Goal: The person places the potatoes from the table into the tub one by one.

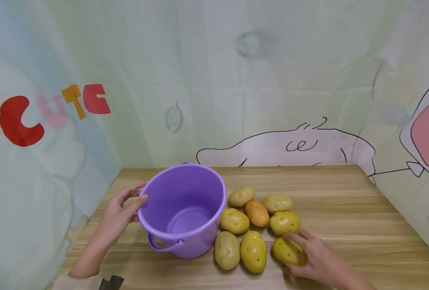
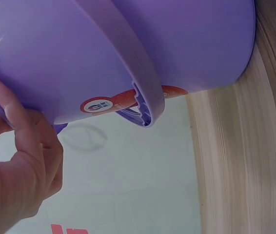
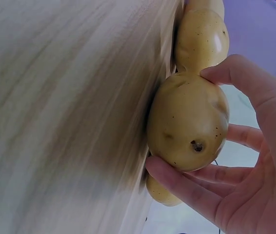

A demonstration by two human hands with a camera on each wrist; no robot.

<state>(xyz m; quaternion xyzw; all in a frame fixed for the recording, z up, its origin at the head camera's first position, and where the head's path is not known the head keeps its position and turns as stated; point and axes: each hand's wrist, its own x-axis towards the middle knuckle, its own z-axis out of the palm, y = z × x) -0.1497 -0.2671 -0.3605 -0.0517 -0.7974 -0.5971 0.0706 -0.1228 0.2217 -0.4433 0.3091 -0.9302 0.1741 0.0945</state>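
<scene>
I find the right hand gripping a yellow potato, between three and four o'clock of the purple bucket. The left hand grips the bucket's nine-o'clock edge. Seven other potatoes crowd the counter, two intervening.

Bucket in wide head, close wrist views

left hand holds purple bucket rim | right hand grips yellow potato | more potatoes nearby
</scene>
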